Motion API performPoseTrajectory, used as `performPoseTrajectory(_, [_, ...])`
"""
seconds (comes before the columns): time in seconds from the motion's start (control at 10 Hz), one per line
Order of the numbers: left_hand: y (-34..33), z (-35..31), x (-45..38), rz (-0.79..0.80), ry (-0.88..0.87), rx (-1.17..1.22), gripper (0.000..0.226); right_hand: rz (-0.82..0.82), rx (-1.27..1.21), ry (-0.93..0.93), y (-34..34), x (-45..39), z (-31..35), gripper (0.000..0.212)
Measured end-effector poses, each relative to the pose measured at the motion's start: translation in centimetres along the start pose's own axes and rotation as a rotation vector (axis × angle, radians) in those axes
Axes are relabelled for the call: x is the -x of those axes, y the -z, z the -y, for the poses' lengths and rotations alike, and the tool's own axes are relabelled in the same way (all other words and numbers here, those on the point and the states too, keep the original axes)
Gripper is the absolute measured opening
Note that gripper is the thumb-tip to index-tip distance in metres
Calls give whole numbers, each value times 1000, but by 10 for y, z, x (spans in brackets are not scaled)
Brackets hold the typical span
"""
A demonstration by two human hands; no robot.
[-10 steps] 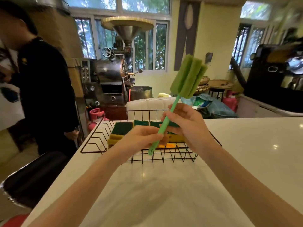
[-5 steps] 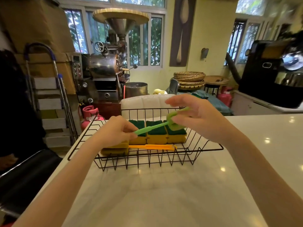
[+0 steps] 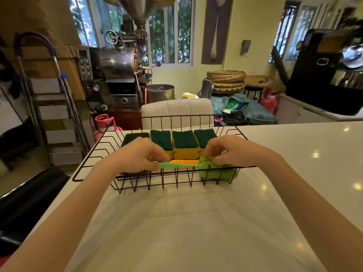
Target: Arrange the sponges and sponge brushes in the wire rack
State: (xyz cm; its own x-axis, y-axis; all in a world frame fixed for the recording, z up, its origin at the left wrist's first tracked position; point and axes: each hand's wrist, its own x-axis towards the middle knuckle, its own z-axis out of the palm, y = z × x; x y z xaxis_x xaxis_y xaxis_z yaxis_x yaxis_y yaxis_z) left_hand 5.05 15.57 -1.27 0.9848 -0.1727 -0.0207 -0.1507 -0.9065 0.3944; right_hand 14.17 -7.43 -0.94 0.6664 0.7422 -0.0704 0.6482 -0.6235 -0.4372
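A black wire rack (image 3: 155, 186) stands on the white counter. Several yellow sponges with dark green tops (image 3: 184, 144) sit in a row along its back. A green sponge brush (image 3: 215, 171) lies sideways at the rack's front, its foam head to the right and its handle pointing left. My left hand (image 3: 137, 156) grips the handle end. My right hand (image 3: 233, 152) pinches the top of the foam head. An orange brush handle (image 3: 183, 161) lies just behind the green one, mostly hidden.
The white counter (image 3: 196, 232) stretches toward me and to the right. A white padded chair back (image 3: 176, 110) stands behind the rack. A black chair (image 3: 25, 203) is at the counter's left edge. A coffee roaster, baskets and a black machine fill the room beyond.
The green sponge brush went from upright in my hands to lying flat at the rack's front. Both hands came down into the rack. The person at the left is out of view.
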Motion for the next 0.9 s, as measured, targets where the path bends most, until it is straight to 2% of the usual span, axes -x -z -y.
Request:
performPoseTrajectory(0.2, [-2,-2,1,-7,-5,53,24,4,-18,-9,-6,-6,-7,15])
performPoseTrajectory(0.4, [-5,0,-3,178,62,53,28,0,-85,3,-10,-8,-12,16])
performPoseTrajectory(0.7, [-9,5,-3,128,78,159,23,40,-116,13,-4,-2,-9,27])
performPoseTrajectory(0.8, [-9,8,-3,121,100,136,25,3,-114,17,-4,0,-10,27])
performPoseTrajectory(0.9, [-7,5,0,121,116,104,26,-116,-138,31,10,8,-1,26])
